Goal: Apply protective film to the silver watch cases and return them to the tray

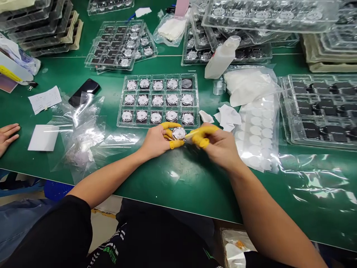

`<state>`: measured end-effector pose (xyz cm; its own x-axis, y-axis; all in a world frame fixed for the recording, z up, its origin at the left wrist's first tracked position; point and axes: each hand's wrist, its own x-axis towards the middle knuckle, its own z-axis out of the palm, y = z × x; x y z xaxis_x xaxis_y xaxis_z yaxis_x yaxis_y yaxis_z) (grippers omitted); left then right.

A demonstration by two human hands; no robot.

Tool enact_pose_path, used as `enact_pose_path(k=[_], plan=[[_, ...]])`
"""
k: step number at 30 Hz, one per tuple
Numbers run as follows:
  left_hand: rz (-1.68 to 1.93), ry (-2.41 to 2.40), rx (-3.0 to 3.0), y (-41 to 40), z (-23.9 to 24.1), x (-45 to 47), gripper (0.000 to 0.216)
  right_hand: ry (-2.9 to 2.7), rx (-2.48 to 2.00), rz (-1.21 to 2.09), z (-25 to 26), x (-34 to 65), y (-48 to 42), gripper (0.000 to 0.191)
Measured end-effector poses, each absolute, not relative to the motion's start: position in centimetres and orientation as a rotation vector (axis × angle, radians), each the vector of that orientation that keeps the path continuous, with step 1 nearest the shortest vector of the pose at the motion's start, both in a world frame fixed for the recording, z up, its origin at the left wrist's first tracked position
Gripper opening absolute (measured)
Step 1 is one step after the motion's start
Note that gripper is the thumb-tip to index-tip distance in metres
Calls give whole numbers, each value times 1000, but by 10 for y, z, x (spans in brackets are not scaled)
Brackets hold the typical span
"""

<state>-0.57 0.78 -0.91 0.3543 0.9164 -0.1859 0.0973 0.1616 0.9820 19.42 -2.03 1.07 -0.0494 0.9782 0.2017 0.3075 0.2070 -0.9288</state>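
The person's left hand [157, 141] and right hand [220, 147] meet just in front of the tray, over the green desk [195, 193]. The left thumb and fingertips wear yellow finger cots [173, 125] and pinch a round silver disc [179, 133] by its rim, holding it flat and face up. The right hand's fingers [205, 140], also capped in yellow, are pressed together on a thin pale yellow stick [193, 132], whose tip touches the disc's right side. What that tip does on the disc is too small to tell.

At 12 o'clock, just beyond the hands, lies a clear plastic tray [158, 100] of fifteen cells, each holding a disc. A white plastic bottle [223, 57] lies tilted at 1 o'clock. A sheet of white round stickers [258, 134] lies at 3 o'clock, with a clear tray of dark cells [315, 108] beyond it. A loose clear plastic bag [78, 137] spreads at 9 o'clock, and a phone [83, 92] lies at 10 o'clock. Another person's hand [7, 137] rests at the desk's far 9 o'clock edge, well apart.
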Motion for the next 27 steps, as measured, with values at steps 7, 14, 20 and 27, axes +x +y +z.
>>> enact_pose_path(k=[7, 14, 20, 27], plan=[[814, 1052, 1233, 6, -9, -5, 63, -1362, -1561, 965, -2, 195, -19, 36], [808, 1040, 1243, 4, -4, -4, 57, -1812, -1565, 429, -18, 175, -30, 27], [813, 994, 1207, 6, -4, -4, 61, -1736, -1622, 485, -20, 176, -29, 20], [831, 994, 1184, 8, -7, -3, 65, -1614, -1667, 662, 5, 204, -23, 20]])
